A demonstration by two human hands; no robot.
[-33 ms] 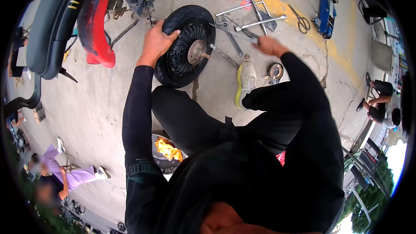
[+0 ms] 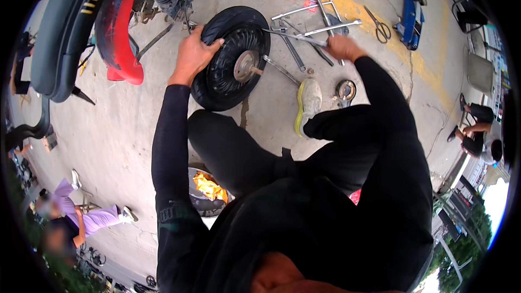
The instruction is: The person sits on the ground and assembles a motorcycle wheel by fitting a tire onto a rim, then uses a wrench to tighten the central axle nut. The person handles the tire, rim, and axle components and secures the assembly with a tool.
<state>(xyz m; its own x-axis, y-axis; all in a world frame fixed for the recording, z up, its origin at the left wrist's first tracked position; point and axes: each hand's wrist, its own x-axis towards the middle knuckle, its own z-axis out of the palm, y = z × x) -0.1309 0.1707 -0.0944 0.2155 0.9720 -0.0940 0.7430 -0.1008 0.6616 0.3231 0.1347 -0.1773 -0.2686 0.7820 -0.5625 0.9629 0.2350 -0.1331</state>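
A black tyre (image 2: 206, 84) on a wheel with a metal hub (image 2: 247, 66) stands tilted on the ground between my arms. My left hand (image 2: 194, 54) grips the tyre's upper left side, thumb over the edge and fingers behind it. My right hand (image 2: 343, 48), a little blurred, is closed round one end of a long thin metal tyre lever (image 2: 296, 36). The lever's far end reaches the tyre's right edge; whether it is under the bead I cannot tell. Below my right hand are my shoe (image 2: 310, 103) and a round brake part (image 2: 345, 90).
A cross wrench (image 2: 343, 25), an adjustable wrench (image 2: 293, 53), green-handled pliers (image 2: 324, 55) and scissors (image 2: 381, 31) lie on the concrete. A blue jack (image 2: 409, 20) stands farther right. At upper left is a red and black scooter (image 2: 122, 32). People sit at both sides.
My right hand has moved slightly up and right with the tyre lever, uncovering the pliers' handle. My left hand stays on the tyre.
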